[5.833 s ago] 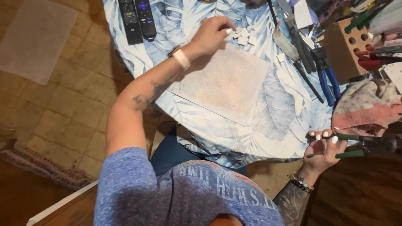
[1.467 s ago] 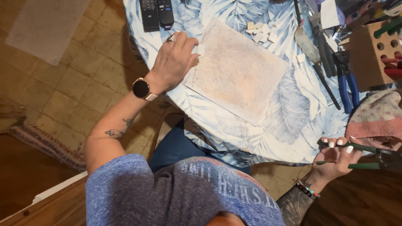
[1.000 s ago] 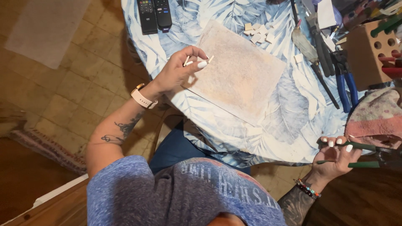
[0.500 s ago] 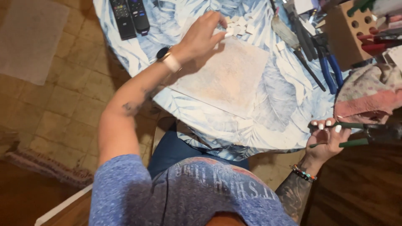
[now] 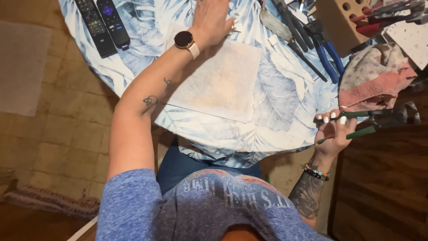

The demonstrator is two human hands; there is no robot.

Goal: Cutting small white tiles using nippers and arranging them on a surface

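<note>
Looking down from the head cam, I've got the left hand [image 5: 213, 20] stretched way out over the far side of the round table [image 5: 285, 89], which has a blue and white leaf-print cloth on it. The palm faces down, fingers loosely spread and flat, right at the far edge of the pale square sheet [image 5: 218, 82] in the middle of the cloth. There's a small white bit [image 5: 235, 31] poking out by the fingertips, but I honestly can't tell if the hand is pinching anything or just resting there. A round dark watch [image 5: 183, 39] on a pale strap sits on that wrist.

The right hand [image 5: 335, 131] is down at the near right edge of the table, fingers curled shut around the green-handled pliers [image 5: 370, 122]. The two green handles stick out between the fingers and the metal head points off to the right, past the table edge over the dark wood surface [image 5: 383, 187].

Other stuff around: two black remotes [image 5: 101, 24] side by side at the far left of the table, well apart from both hands. A row of dark and blue-handled tools [image 5: 321, 49] lies to the right of the sheet, with a small white piece [image 5: 272, 40] beside them. A pinkish speckled cloth [image 5: 376, 78] is bunched up just above the right hand, and a tan block with round holes [image 5: 343, 20] holds red-handled tools at the far right corner.
</note>
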